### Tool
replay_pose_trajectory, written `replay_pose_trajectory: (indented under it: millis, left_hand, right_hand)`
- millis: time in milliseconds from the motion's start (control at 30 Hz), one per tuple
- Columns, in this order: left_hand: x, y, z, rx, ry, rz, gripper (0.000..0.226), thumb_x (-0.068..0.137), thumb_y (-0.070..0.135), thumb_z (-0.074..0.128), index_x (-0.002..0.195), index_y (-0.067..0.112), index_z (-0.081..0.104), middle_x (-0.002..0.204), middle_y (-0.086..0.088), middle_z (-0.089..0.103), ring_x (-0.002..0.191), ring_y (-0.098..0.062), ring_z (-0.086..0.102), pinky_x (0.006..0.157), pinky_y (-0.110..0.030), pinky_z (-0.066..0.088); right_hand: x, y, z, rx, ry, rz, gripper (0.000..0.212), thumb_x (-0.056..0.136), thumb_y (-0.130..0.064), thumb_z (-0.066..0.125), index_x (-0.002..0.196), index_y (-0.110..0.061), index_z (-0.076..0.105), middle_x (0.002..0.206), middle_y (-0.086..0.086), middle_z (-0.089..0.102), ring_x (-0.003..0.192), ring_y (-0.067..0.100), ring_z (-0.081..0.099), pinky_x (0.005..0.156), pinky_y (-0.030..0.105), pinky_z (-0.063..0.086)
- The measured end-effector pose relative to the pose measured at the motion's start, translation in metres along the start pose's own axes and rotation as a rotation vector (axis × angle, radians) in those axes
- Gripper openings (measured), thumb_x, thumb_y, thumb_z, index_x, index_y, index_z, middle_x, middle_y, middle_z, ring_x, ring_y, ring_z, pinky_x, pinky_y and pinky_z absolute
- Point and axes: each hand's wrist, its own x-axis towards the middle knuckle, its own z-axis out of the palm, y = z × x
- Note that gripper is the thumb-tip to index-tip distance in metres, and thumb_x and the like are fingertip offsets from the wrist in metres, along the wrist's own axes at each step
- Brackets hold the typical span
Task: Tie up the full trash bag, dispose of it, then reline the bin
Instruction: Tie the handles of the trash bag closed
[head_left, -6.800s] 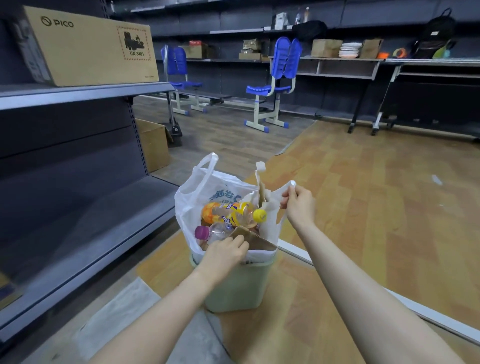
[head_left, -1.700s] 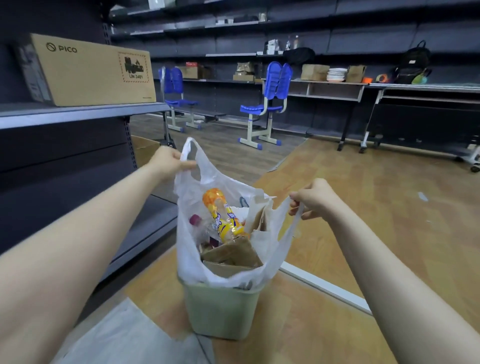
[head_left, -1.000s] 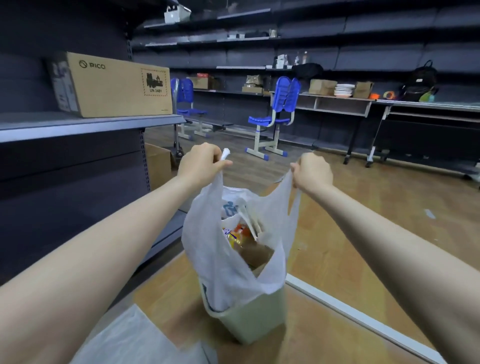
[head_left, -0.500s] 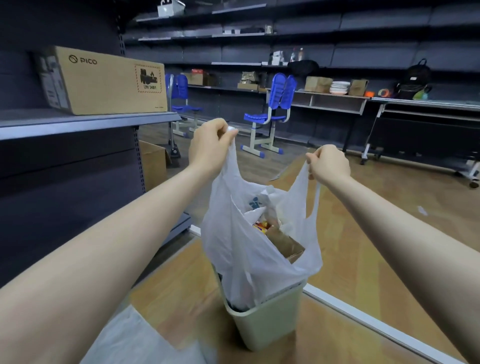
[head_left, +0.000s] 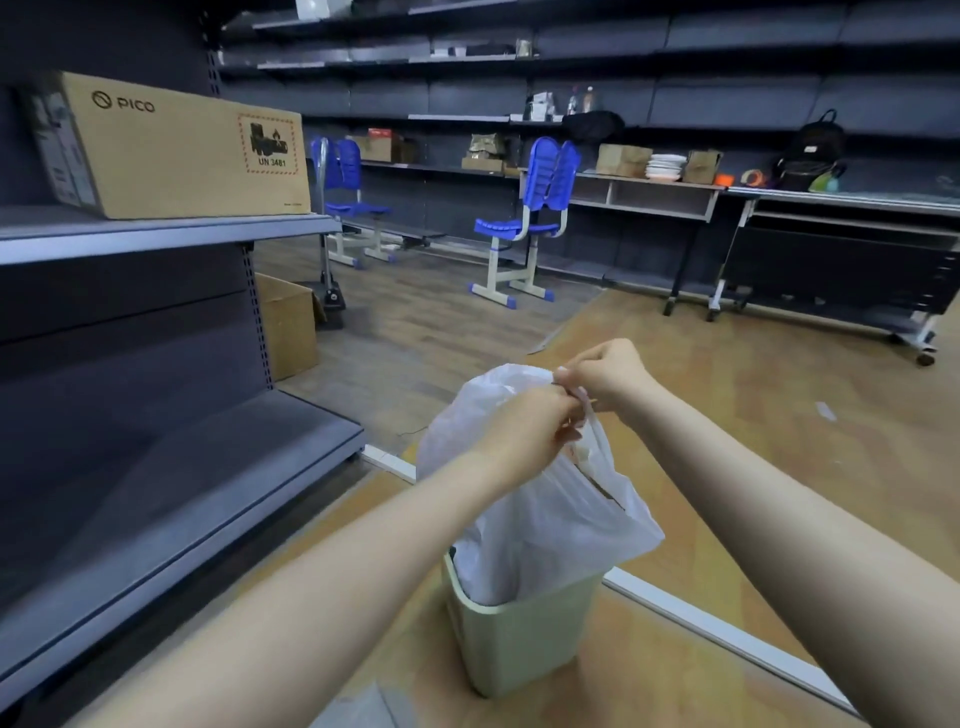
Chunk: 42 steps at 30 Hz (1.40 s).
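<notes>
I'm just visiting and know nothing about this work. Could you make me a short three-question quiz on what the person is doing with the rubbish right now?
1. True or false: the white trash bag has been lifted fully clear of the pale green bin.
2. Where do the left hand and right hand meet? A) at the bin's rim B) at the bag's handles above the bag C) on the cardboard box on the shelf
3. Fill in: the two nearest chairs across the room are coloured ____.

Key
1. False: the bag's lower part sits inside the bin.
2. B: both hands pinch the handles together over the bag's top.
3. Blue.
</notes>
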Motion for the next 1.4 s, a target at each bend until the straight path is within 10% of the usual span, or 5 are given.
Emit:
replay_pose_trajectory:
  millis: [133, 333, 633, 1200, 1400]
  left_hand:
    - [-0.049, -0.009, 0.048, 0.163, 0.371, 0.118, 0.023, 0.092, 0.027, 0.053, 0.085, 0.004, 0.054, 0.084, -0.013, 0.058, 0.074, -0.027, 0.051, 0.062, -0.031, 0.039]
    - [-0.137, -0.043, 0.137, 0.52, -0.29, 0.037, 0.025, 0.063, 0.026, 0.044, 0.055, 0.021, 0.066, 0.056, 0.009, 0.061, 0.051, -0.009, 0.06, 0.043, -0.015, 0.043]
    - [-0.142, -0.075, 0.121, 0.506, -0.28, -0.056, 0.048, 0.003, 0.03, 0.091, 0.037, 0.01, 0.063, 0.034, 0.004, 0.054, 0.032, -0.004, 0.053, 0.033, -0.012, 0.039]
    - [-0.165, -0.156, 0.042, 0.749, -0.272, -0.052, 0.034, 0.059, 0.012, 0.081, 0.091, 0.007, 0.069, 0.082, -0.006, 0.069, 0.082, -0.019, 0.064, 0.071, -0.026, 0.048]
    - [-0.175, -0.141, 0.045, 0.592, -0.081, -0.327, 0.057, 0.011, 0.003, 0.089, 0.063, 0.01, 0.066, 0.056, -0.003, 0.061, 0.047, -0.02, 0.061, 0.039, -0.017, 0.04]
  right_hand:
    - [0.0, 0.01, 0.001, -0.134, 0.06, -0.032, 0.022, 0.084, -0.009, 0.061, 0.064, -0.01, 0.068, 0.079, 0.009, 0.074, 0.081, 0.02, 0.071, 0.081, 0.035, 0.056]
    - [0.007, 0.016, -0.004, -0.209, 0.176, -0.076, 0.022, 0.085, -0.009, 0.052, 0.091, 0.002, 0.07, 0.091, 0.016, 0.072, 0.091, 0.033, 0.065, 0.076, 0.033, 0.051]
    - [0.02, -0.012, -0.019, -0.252, 0.225, -0.184, 0.019, 0.089, -0.009, 0.054, 0.094, -0.002, 0.071, 0.101, 0.015, 0.07, 0.1, 0.032, 0.063, 0.074, 0.03, 0.046]
    - [0.019, -0.041, 0.021, -0.254, 0.217, -0.22, 0.018, 0.089, -0.011, 0.053, 0.097, -0.005, 0.068, 0.103, 0.014, 0.07, 0.102, 0.032, 0.062, 0.085, 0.034, 0.049]
    - [0.0, -0.052, 0.03, -0.032, -0.029, -0.156, 0.015, 0.094, -0.003, 0.047, 0.096, -0.012, 0.059, 0.082, 0.01, 0.06, 0.065, 0.02, 0.061, 0.062, 0.037, 0.057]
